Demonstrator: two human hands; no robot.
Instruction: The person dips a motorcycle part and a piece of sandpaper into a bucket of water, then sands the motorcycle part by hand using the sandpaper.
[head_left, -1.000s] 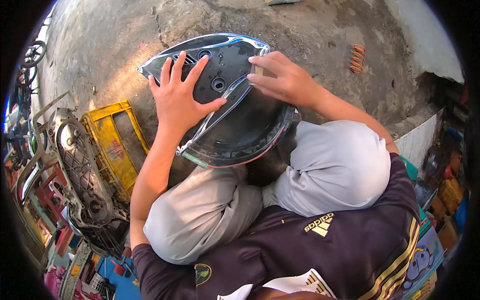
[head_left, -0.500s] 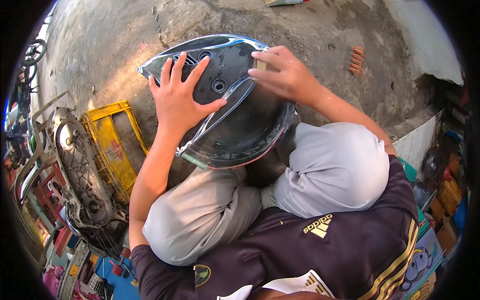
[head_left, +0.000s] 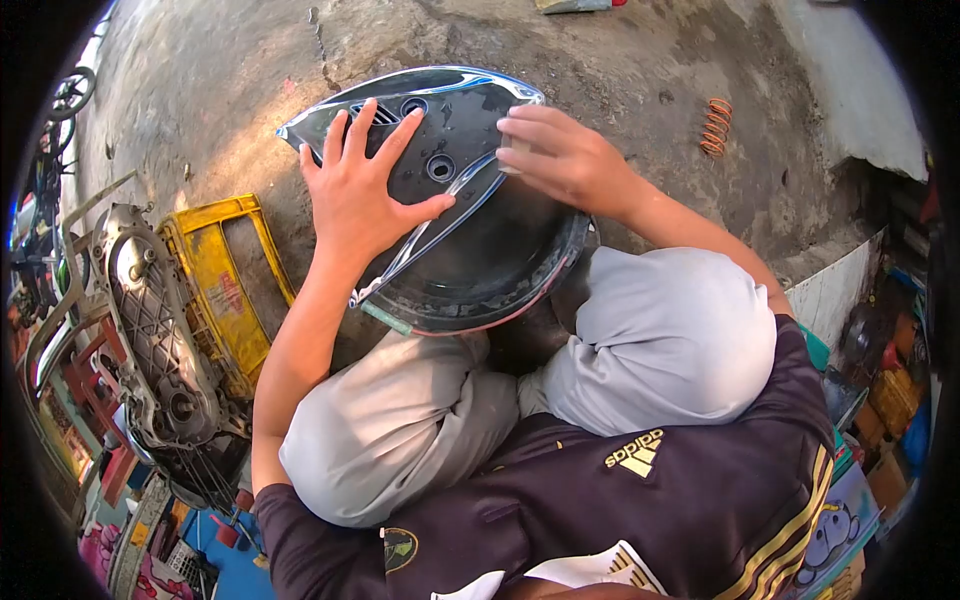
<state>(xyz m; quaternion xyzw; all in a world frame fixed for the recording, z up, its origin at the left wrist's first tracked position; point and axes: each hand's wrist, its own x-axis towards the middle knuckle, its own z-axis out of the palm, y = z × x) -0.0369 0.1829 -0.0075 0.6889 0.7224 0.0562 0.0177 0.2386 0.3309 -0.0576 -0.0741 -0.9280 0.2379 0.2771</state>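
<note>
A black panel with shiny blue-white edges (head_left: 460, 115) and two round holes lies across a round black basin (head_left: 480, 260) in front of my knees. Spread flat on the panel's left part, my left hand (head_left: 362, 195) has its fingers apart. At the panel's right end, my right hand (head_left: 570, 155) pinches a small tan block (head_left: 516, 140) against the edge; its fingers are slightly blurred and partly cover the block. Small drops dot the panel's surface.
An orange coil spring (head_left: 716, 127) lies on the concrete floor (head_left: 640, 60). At left are a yellow crate (head_left: 225, 285) and a metal engine casing (head_left: 165, 330). Assorted items crowd the right edge beside a pale board (head_left: 835, 285).
My right hand has made small movements at the panel's right end, with the block between its fingers. My left hand stays spread on the panel. The view has shifted slightly.
</note>
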